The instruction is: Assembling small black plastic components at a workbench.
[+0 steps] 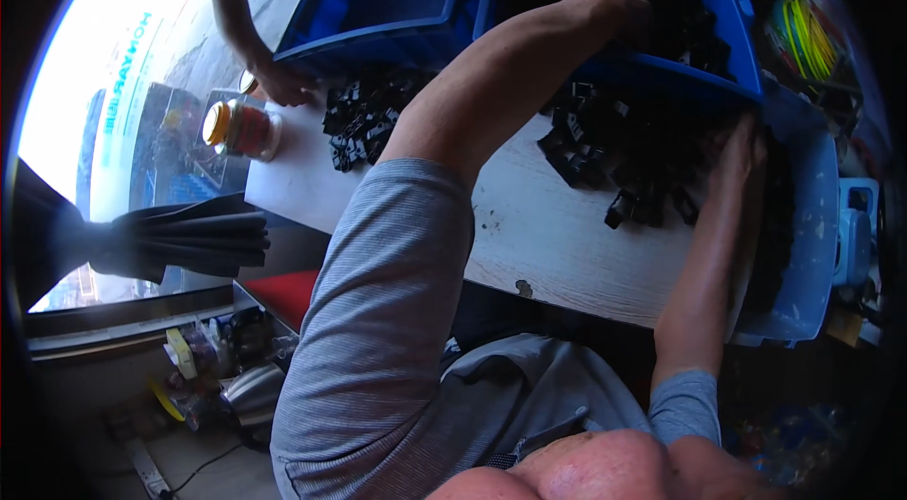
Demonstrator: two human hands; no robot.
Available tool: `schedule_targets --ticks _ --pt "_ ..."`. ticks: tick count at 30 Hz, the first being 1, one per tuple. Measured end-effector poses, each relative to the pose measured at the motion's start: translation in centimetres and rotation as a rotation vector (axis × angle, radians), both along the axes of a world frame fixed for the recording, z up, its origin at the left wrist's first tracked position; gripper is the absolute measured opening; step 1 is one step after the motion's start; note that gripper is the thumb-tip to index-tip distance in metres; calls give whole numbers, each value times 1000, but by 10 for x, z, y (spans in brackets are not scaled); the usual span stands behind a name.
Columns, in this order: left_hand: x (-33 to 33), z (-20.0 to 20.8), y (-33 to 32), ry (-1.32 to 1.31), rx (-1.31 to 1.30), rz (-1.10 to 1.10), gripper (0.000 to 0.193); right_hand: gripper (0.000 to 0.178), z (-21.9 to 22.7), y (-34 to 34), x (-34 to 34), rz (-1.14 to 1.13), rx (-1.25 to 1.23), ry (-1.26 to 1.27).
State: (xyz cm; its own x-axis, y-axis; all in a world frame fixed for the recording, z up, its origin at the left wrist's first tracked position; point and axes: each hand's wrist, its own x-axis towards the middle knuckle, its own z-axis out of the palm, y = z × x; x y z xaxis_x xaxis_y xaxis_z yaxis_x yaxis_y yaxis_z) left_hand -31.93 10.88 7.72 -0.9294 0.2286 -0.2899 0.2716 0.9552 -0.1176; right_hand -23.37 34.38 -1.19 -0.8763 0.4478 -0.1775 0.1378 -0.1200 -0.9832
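My left hand [619,7] reaches over the near wall of a blue bin [605,65] at the far right, down among small black plastic parts [694,37]. Its fingers are bent downward and mostly hidden. My right hand [742,148] lies at the right end of the white table [557,250], against a heap of similar black parts [652,146]. Shadow and the dark parts hide its fingertips, so what it holds does not show. More black parts fill a translucent blue tub [808,245] beside my right forearm.
Across the table, another person's hand [283,84] touches the tabletop near a second pile of black parts [364,112]. A second blue bin [378,37] stands behind that pile. A yellow-lidded jar [248,129] is at the left edge. Coiled yellow-green cord [808,37] sits far right.
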Motion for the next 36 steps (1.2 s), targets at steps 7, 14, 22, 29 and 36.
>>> schedule_targets --ticks 7,14,22,29,36 --pt "0 4 2 -18 45 30 52 36 32 -17 16 47 -4 -75" --pt "-23 -17 -5 -169 114 21 49 33 34 -23 17 0 -47 -73" --pt "-7 10 1 0 212 -19 49 43 7 -4 2 2 -22 -20" --pt "-15 16 -24 205 417 -66 54 27 12 -19 4 -29 6 32" --pt "39 60 -28 285 931 -96 39 34 34 -16 20 -4 59 -60"
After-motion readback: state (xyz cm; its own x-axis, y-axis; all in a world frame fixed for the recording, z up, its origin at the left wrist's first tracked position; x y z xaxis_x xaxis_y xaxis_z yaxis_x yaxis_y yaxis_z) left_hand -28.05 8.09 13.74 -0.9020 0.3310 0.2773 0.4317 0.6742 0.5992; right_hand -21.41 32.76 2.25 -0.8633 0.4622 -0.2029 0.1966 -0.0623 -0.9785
